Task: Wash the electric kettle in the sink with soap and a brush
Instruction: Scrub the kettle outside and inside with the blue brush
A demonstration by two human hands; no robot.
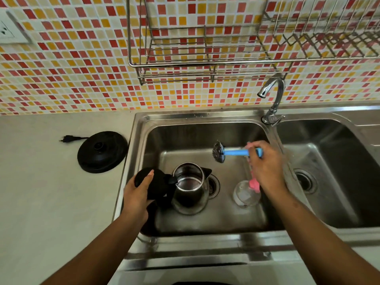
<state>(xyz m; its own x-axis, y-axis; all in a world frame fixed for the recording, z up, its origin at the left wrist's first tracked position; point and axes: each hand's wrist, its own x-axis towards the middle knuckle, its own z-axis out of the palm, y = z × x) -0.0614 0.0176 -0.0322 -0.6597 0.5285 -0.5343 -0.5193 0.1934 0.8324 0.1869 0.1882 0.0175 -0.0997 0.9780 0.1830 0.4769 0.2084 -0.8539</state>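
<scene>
While a white socket [8, 30] sits high on the tiled wall at far left, a black plug [65, 139] lies on the pale table [51, 192] below it. Its short cord runs to the round black base [102, 152], which rests flat near the sink [135, 145] edge.

Inside the left basin the left hand [137, 194] holds the kettle [190, 188] at its black handle side. The grip is clamped there, with the thumb lying on the open black lid [153, 182]. The kettle stands upright on the basin floor, mouth open and shiny inside, spout pointing right over the drain [213, 186].

Above, a wire rack [205, 60] hangs on the wall.

Right of the kettle, the brush [236, 152] is held level in the air over the basin, its steel-wool head [219, 151] pointing left and well apart from the kettle. The right hand [265, 163] has its grip wrapped tight on the blue handle's far end. Below that wrist a clear bottle [246, 193] with a pink pump stands on the basin floor. I cannot tell whether the hand touches the pump.

Further right the tap [272, 99] rises from the divider, spout turned left, and the second basin [339, 182] lies beyond.
</scene>
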